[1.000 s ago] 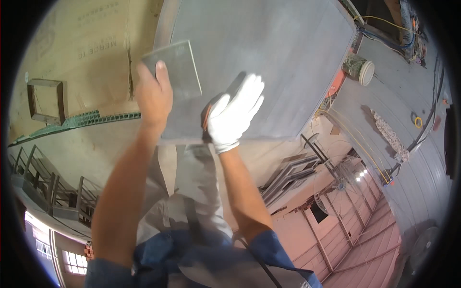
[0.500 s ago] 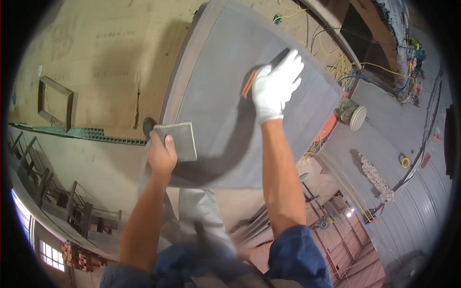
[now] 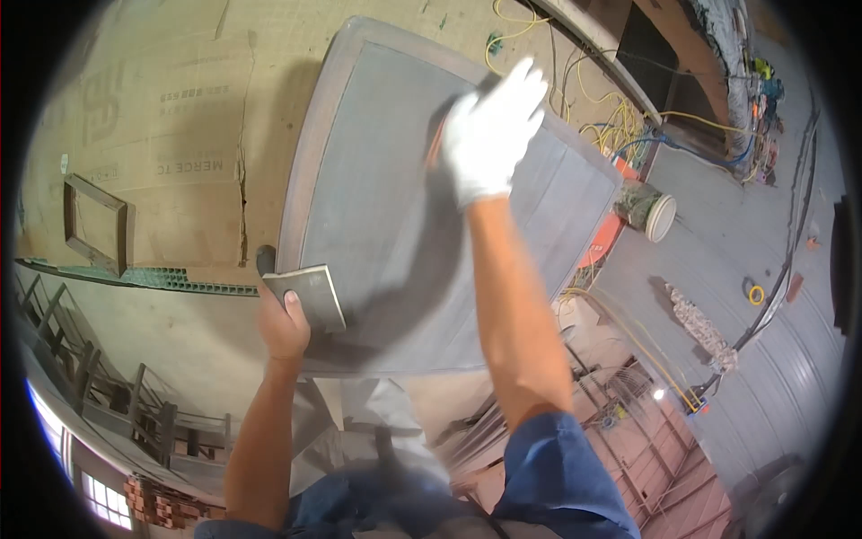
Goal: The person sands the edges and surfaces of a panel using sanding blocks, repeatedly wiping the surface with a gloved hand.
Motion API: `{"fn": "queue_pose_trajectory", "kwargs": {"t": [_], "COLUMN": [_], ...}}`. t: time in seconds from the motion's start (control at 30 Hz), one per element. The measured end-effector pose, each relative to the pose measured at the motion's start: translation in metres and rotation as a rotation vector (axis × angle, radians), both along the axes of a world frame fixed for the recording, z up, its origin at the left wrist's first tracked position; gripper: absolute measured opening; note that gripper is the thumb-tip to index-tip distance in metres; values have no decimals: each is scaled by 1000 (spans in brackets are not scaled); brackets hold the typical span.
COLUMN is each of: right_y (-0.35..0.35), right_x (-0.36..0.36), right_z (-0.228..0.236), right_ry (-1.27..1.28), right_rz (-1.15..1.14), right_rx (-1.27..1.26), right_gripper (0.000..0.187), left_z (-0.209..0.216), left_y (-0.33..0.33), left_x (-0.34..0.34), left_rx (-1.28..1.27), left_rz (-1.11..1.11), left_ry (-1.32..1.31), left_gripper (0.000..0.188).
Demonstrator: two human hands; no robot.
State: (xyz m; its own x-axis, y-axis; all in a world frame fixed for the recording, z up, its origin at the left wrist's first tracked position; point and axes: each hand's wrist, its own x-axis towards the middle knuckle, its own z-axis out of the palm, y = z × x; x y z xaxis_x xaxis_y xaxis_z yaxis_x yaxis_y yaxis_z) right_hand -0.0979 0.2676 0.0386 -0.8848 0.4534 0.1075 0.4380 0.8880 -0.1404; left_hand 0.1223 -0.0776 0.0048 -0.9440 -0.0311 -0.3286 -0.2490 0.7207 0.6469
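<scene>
A large grey panel (image 3: 377, 135) with a brownish raised border lies in front of me. My right hand (image 3: 494, 135), in a white glove, is over its far right part. The gloved fingers point away from me, and an orange-edged block (image 3: 435, 145) shows beside the palm, mostly hidden under it. My bare left hand (image 3: 285, 322) grips a flat grey sanding pad (image 3: 311, 296) with a pale edge, at the panel's near left corner. A dark rounded thing (image 3: 266, 259) sticks out just beyond that hand; its kind is not visible.
Printed cardboard (image 3: 189, 117) spreads to the left, with a small wooden frame (image 3: 95, 225) on it. At right are a dirty bucket (image 3: 658, 216), tangled yellow cords (image 3: 620, 130), a mottled roller-like thing (image 3: 700, 328) and a yellow ring (image 3: 756, 295) on the grey floor.
My right hand has moved farther away across the panel, the orange-edged block moving with it. The whole view has shifted, and the left hand still grips the pad by the near left corner.
</scene>
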Motion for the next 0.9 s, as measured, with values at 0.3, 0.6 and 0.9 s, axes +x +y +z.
{"fn": "queue_pose_trajectory", "kwargs": {"t": [0.3, 0.6, 0.9], "right_y": [-97, -159, -210], "right_x": [146, 219, 250], "right_z": [19, 30, 19], "right_ry": [-71, -32, 96], "right_rz": [-110, -88, -122], "right_rx": [-64, -107, -83], "right_gripper": [73, 69, 65], "left_z": [1, 15, 65], "left_y": [7, 7, -123], "left_x": [-14, -33, -56], "left_rx": [-94, 295, 787], "left_rz": [-8, 66, 421], "left_ry": [11, 54, -42], "left_gripper": [63, 61, 38]}}
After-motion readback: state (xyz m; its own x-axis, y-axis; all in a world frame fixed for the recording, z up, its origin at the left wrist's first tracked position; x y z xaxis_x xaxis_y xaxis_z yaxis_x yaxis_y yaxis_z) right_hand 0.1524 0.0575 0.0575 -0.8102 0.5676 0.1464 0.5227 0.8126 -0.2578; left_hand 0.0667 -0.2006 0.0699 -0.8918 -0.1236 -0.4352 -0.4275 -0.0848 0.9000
